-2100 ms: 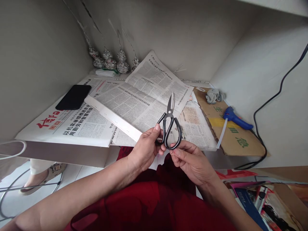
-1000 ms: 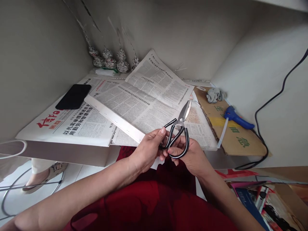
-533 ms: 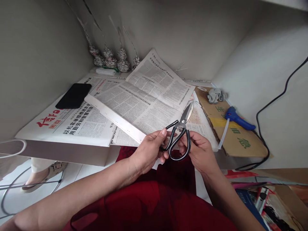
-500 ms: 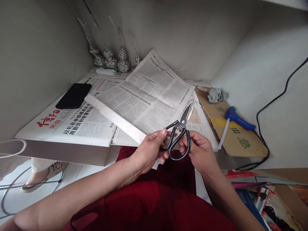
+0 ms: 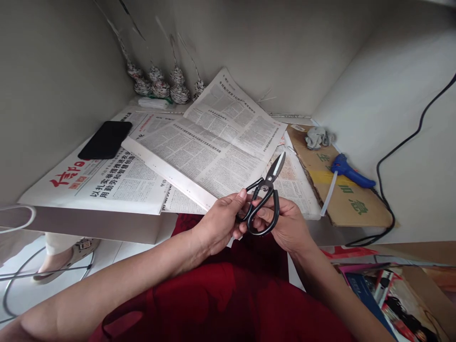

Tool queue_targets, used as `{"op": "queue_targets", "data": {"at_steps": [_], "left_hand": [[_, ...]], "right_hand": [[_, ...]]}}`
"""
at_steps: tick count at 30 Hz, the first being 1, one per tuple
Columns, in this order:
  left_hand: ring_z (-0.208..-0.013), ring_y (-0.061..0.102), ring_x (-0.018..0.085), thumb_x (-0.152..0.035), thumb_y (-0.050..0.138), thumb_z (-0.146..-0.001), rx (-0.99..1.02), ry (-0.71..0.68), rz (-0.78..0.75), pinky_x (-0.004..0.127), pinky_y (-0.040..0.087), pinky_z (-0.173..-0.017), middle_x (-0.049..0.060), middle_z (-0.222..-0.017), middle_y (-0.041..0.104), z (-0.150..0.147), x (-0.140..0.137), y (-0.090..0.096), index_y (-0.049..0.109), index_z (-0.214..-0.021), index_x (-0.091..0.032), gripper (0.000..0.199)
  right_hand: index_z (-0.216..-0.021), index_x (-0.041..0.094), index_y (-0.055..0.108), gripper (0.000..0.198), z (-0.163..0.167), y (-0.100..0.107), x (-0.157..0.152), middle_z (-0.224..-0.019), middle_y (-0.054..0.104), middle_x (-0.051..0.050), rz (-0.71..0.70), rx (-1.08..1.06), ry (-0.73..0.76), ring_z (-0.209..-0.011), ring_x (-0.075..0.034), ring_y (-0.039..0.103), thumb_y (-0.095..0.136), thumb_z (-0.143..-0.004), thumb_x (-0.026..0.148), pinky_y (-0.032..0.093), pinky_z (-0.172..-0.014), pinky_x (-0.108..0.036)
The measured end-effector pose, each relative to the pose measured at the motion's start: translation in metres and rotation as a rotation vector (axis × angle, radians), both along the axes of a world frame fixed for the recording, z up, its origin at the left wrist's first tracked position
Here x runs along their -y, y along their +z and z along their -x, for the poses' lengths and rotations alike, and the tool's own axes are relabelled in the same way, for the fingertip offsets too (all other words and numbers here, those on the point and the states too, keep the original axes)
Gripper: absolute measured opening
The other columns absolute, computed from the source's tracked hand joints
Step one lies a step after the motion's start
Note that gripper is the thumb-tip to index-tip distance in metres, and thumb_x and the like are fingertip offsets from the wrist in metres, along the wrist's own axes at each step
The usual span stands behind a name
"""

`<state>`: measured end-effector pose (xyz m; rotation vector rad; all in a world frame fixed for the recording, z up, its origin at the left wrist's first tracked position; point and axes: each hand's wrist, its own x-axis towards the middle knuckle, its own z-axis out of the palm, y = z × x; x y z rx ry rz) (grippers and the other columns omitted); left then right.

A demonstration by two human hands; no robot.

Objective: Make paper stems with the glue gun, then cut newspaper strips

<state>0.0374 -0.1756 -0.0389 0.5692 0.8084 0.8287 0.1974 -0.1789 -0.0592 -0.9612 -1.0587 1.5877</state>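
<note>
Black-handled scissors point(image 5: 265, 199) are held between both hands above the front edge of the table, blades pointing up and away. My left hand point(image 5: 223, 216) is closed around the left handle loop, thumb on top. Around the right loop, the fingers of my right hand point(image 5: 287, 221) are bent, with the fingertips partly hidden behind it. The blades point(image 5: 276, 166) look closed together. Just beyond them, a folded newspaper point(image 5: 213, 147) lies at an angle over other newspaper sheets point(image 5: 121, 175).
A black phone point(image 5: 105, 140) rests on the left sheets. At the back wall stand several woven paper gourd shapes point(image 5: 180, 90). On the right, a blue glue gun point(image 5: 351, 173) and a crumpled grey cloth point(image 5: 319, 137) lie on cardboard point(image 5: 342, 204). Another person's foot point(image 5: 57, 261) shows lower left.
The scissor blades have come together from slightly apart. My right hand has moved a little left, closer to my left hand. The whole view has shifted slightly.
</note>
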Motion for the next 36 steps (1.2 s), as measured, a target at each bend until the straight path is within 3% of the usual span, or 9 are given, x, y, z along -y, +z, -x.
{"op": "queue_targets", "data": {"at_steps": [6, 11, 20, 24, 27, 32, 36], "left_hand": [[-0.038, 0.043, 0.003, -0.040, 0.048, -0.096, 0.023, 0.050, -0.038, 0.012, 0.027, -0.030, 0.000, -0.063, 0.053, 0.005, -0.004, 0.007, 0.062, -0.089, -0.012, 0.032], [-0.041, 0.045, 0.003, -0.042, 0.056, -0.091, 0.041, 0.139, -0.126, 0.013, 0.028, -0.030, -0.001, -0.068, 0.050, 0.017, -0.011, 0.010, 0.067, -0.094, -0.011, 0.032], [-0.045, 0.049, 0.004, -0.045, 0.059, -0.089, 0.016, 0.157, -0.191, 0.014, 0.034, -0.034, 0.000, -0.075, 0.050, 0.016, -0.011, 0.007, 0.067, -0.092, -0.013, 0.033], [-0.049, 0.053, 0.006, -0.047, 0.058, -0.089, 0.002, 0.126, -0.219, 0.016, 0.040, -0.037, 0.001, -0.078, 0.053, 0.010, -0.005, 0.007, 0.065, -0.100, -0.014, 0.035], [-0.051, 0.054, 0.006, -0.046, 0.058, -0.089, 0.021, 0.124, -0.244, 0.016, 0.044, -0.040, 0.001, -0.080, 0.054, 0.005, -0.001, 0.006, 0.064, -0.101, -0.014, 0.034], [-0.054, 0.056, 0.007, -0.043, 0.056, -0.091, 0.045, 0.111, -0.256, 0.018, 0.048, -0.044, 0.001, -0.082, 0.053, 0.004, 0.003, 0.007, 0.063, -0.096, -0.014, 0.030], [-0.055, 0.056, 0.007, -0.043, 0.058, -0.090, 0.053, 0.169, -0.274, 0.018, 0.047, -0.043, 0.000, -0.081, 0.053, 0.018, -0.001, 0.011, 0.065, -0.096, -0.015, 0.029]], "right_hand": [[-0.071, 0.017, 0.068, 0.016, -0.002, 0.001, 0.004, -0.059, 0.065, 0.000, -0.040, 0.172, 0.049, -0.048, -0.009, 0.056, 0.077, -0.077, 0.029, 0.045, -0.047, -0.021], [-0.076, 0.018, 0.068, 0.014, -0.028, 0.006, 0.005, -0.064, 0.064, 0.001, -0.049, 0.202, -0.146, -0.048, -0.007, 0.054, 0.074, -0.081, 0.031, 0.042, -0.043, -0.017], [-0.076, 0.018, 0.069, 0.020, -0.050, 0.018, 0.017, -0.065, 0.059, 0.001, 0.013, 0.235, -0.223, -0.048, -0.006, 0.049, 0.069, -0.085, 0.036, 0.039, -0.040, -0.017], [-0.101, 0.021, 0.072, 0.019, -0.035, 0.026, 0.023, -0.071, 0.061, 0.000, -0.046, 0.341, -0.130, -0.055, -0.008, 0.054, 0.066, -0.087, 0.033, 0.046, -0.050, -0.020], [-0.109, 0.023, 0.070, 0.025, -0.019, 0.030, 0.030, -0.071, 0.063, 0.001, -0.073, 0.424, -0.002, -0.059, -0.010, 0.056, 0.068, -0.085, 0.030, 0.050, -0.057, -0.023], [-0.092, 0.020, 0.071, 0.016, -0.007, 0.030, 0.041, -0.065, 0.062, 0.002, -0.091, 0.564, 0.028, -0.054, -0.009, 0.052, 0.064, -0.087, 0.034, 0.045, -0.051, -0.022], [-0.078, 0.017, 0.068, 0.024, -0.028, 0.011, 0.052, -0.067, 0.061, 0.000, 0.023, 0.643, 0.205, -0.054, -0.009, 0.053, 0.059, -0.090, 0.036, 0.041, -0.049, -0.021]]}}
